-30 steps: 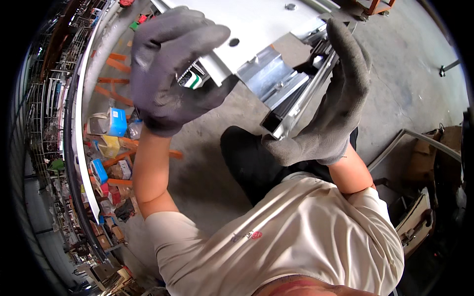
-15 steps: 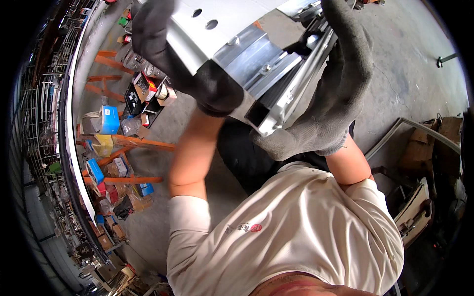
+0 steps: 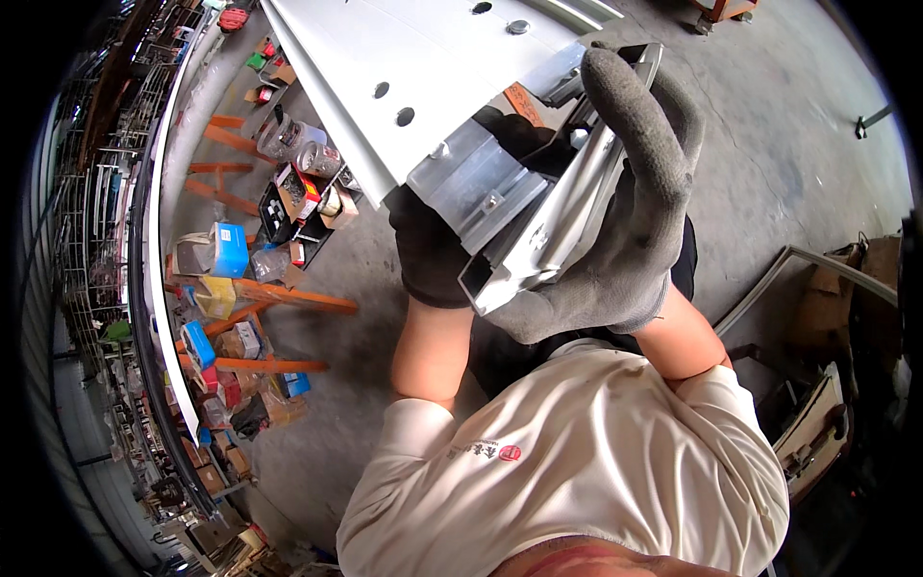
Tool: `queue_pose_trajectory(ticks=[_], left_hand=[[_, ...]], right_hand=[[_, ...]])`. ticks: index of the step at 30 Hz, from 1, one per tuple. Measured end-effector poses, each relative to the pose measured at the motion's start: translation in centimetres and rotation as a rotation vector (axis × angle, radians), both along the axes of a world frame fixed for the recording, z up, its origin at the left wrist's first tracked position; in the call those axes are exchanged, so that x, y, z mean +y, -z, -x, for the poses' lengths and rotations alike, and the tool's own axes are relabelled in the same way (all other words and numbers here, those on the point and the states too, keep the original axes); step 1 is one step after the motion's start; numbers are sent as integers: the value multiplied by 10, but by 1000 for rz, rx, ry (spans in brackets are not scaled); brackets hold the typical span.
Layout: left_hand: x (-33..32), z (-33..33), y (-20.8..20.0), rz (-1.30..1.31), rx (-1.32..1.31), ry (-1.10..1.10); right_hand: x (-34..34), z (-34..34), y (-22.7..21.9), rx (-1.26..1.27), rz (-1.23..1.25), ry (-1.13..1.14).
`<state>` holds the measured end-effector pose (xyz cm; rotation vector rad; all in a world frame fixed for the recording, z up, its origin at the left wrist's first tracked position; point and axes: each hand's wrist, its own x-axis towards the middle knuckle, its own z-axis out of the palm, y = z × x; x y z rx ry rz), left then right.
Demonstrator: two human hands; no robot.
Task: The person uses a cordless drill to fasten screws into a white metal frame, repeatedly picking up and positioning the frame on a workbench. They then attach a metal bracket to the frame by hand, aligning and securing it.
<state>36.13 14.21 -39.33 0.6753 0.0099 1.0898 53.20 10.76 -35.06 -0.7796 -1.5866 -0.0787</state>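
A long white metal panel (image 3: 404,67) with round holes slants across the upper middle. From its near end juts a silver metal bracket (image 3: 476,183) with a small bolt. My left hand (image 3: 428,245), in a black glove, is under the bracket; dark fingers show curled at its far side, the palm hidden. In a grey glove, my right hand (image 3: 639,202) wraps round a short white metal profile (image 3: 558,226), its thumb at the near end and fingers over the outer side. The profile lies against the bracket's right side; whether they are joined I cannot tell.
Left of me, orange trestles (image 3: 298,298) stand among boxes, jars and a blue carton (image 3: 231,252). A long white bar (image 3: 159,260) runs along that side. At right, a pale frame (image 3: 817,255) leans by cardboard. An orange-footed stand (image 3: 716,12) is at the far edge.
My left hand has left the panel's left edge and moved under the bracket. The panel and bracket have shifted a little away and more of the panel shows. The right hand keeps hold of the profile.
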Motion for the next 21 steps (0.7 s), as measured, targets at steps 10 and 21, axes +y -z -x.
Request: queue_pose_trajectory(ticks=[10,21], left_hand=[[15,-4,3,199,-174,261],[-14,-2,-4,238,-146,76]], right_hand=[[26,-7,22,-10,-193,-75],[17,11,24,143,-102,-154]])
